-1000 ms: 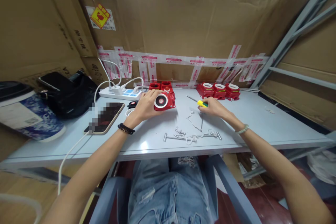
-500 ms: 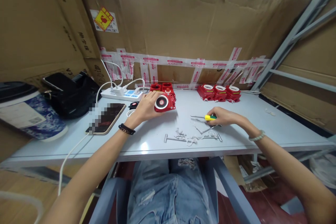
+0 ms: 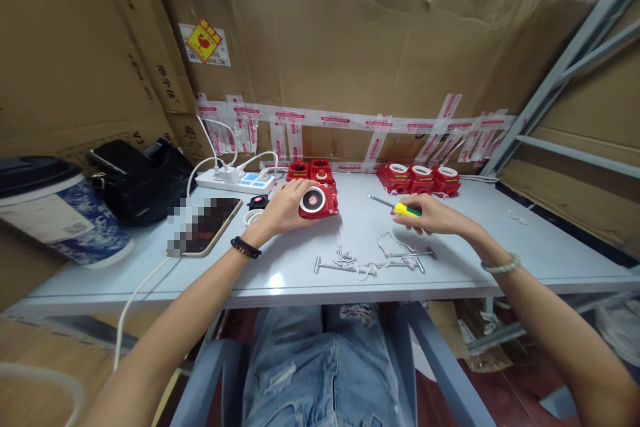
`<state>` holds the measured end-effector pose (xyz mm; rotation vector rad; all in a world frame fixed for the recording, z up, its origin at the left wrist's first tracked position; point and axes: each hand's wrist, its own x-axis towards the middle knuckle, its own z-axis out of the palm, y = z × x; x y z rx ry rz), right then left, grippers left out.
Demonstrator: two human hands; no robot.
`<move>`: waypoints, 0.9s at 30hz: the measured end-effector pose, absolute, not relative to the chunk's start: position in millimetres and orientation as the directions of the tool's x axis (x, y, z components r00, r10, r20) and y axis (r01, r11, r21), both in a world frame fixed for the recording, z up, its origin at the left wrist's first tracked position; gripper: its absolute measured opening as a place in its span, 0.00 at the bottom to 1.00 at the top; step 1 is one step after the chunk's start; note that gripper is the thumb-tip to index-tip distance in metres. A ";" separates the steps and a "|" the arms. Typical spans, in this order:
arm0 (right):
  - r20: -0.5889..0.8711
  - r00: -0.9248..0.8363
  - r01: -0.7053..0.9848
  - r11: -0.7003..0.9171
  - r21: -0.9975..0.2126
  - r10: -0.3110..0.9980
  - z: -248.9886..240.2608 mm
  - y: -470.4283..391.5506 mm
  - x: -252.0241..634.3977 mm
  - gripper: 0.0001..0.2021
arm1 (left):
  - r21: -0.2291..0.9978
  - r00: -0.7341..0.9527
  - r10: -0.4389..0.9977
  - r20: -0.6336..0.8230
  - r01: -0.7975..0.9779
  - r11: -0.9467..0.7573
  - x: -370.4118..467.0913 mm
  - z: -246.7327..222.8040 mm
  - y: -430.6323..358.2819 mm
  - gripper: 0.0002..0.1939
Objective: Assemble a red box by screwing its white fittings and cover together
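My left hand (image 3: 284,207) is closed round the left side of a red box-shaped housing (image 3: 329,205) with a white ring and a black round centre on its face. The housing is tilted toward me at the table. My right hand (image 3: 434,215) grips a screwdriver (image 3: 406,210) by its yellow and green handle, the shaft pointing left and slightly up above the tabletop. Below lie a small pile of loose screws (image 3: 344,256) and metal T-shaped rods (image 3: 336,267) with white cords (image 3: 367,272).
Behind my left hand stand more red housings (image 3: 320,171); several with white rings (image 3: 421,171) sit at the back right. A power strip (image 3: 236,180), a phone (image 3: 210,227), a black part (image 3: 258,201), a white ring (image 3: 253,216) and a large cup (image 3: 65,213) occupy the left.
My right hand has raised the screwdriver and moved slightly right, its tip tilting up. The rod and cord beneath that hand now show more fully. My left hand keeps hold of the housing.
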<state>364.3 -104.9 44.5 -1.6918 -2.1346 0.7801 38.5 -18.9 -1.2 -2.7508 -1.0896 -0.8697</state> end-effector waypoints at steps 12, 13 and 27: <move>0.199 -0.212 0.560 0.286 -0.778 0.957 99.1 -91.1 310.2 0.17 | 0.397 0.661 0.632 0.405 0.495 -0.773 38.3 -8.7 -15.1 0.37; 0.220 -0.186 0.613 0.288 -0.736 0.958 101.8 -90.3 309.1 0.17 | 0.423 0.666 0.635 0.392 0.482 -0.767 39.5 -9.9 -14.9 0.37; 0.042 -0.358 0.864 0.348 -0.365 0.933 122.2 -97.0 304.6 0.09 | 0.542 0.664 0.644 0.381 0.404 -0.737 58.0 -16.9 -22.1 0.38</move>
